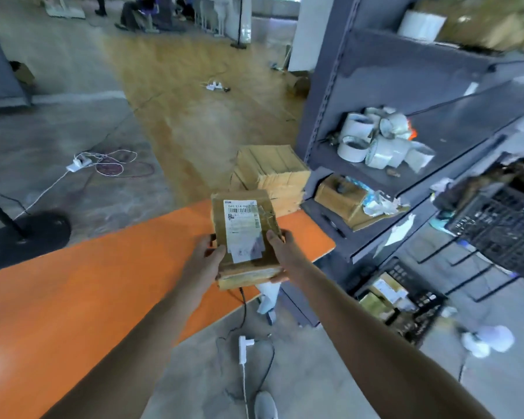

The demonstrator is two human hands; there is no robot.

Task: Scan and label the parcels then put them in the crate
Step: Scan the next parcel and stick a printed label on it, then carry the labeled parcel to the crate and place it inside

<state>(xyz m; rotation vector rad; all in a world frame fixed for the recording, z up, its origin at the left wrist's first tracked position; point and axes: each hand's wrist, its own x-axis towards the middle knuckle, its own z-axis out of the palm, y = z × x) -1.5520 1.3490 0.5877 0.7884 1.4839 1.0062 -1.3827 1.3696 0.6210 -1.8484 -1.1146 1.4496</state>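
1. Over the far corner of the orange table (88, 282): cardboard parcel (254, 264), white shipping label (242, 228) face up.
2. Left hand (206, 258) clasps its 9 o'clock edge; right hand (280, 252) clasps the 3 o'clock edge, thumb on top.
3. Black crate (430, 309), 4 o'clock, part-filled: likely destination. Keep the parcel level, label uppermost; lower it in, don't drop.
4. Flattened cartons (270, 173), 12 o'clock.

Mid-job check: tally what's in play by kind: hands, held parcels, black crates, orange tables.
Hands: 2 (left hand, right hand)
Held parcel: 1
Black crates: 2 (upper crate, lower crate)
Orange table: 1
Total: 6
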